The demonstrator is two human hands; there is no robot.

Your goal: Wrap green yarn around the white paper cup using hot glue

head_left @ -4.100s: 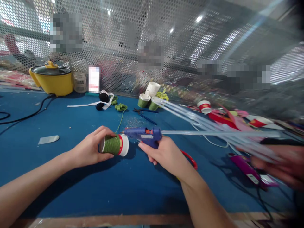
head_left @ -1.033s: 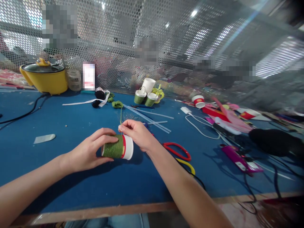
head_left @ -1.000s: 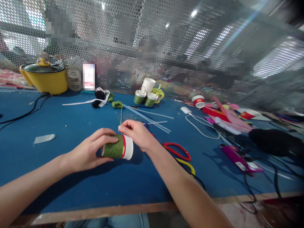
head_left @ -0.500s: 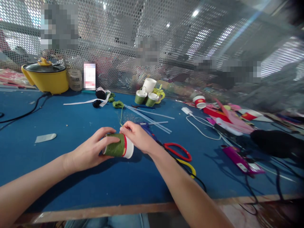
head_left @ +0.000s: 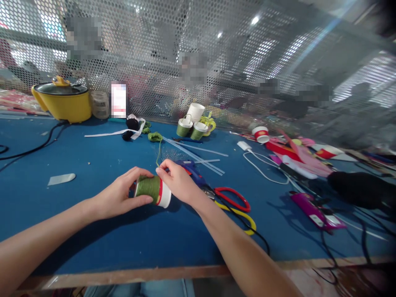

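A paper cup [head_left: 149, 189] lies on its side, most of its wall wrapped in green yarn, with a red band and a white end bare at the right. My left hand [head_left: 125, 192] is closed around the wrapped end, thumb on the near side and fingers over the top. At the cup's upper right, my right hand [head_left: 173, 177] pinches the green yarn [head_left: 160, 152], which runs back to a small bundle of yarn [head_left: 154, 136]. Beside my right forearm lie scissors [head_left: 232, 200] with red and yellow handles and a partly hidden blue glue gun [head_left: 194, 170].
Clear glue sticks [head_left: 198, 154] lie beyond my hands. Farther back stand green-wrapped cups [head_left: 184, 128], a phone [head_left: 119, 99], a jar [head_left: 100, 105] and a yellow electric pot [head_left: 63, 101]. On the right are a white cable [head_left: 266, 173], a purple power strip [head_left: 315, 210] and black cords.
My left thumb has shifted down along the near side of the cup. The cup has turned slightly, while my right hand still pinches the yarn near its edge.
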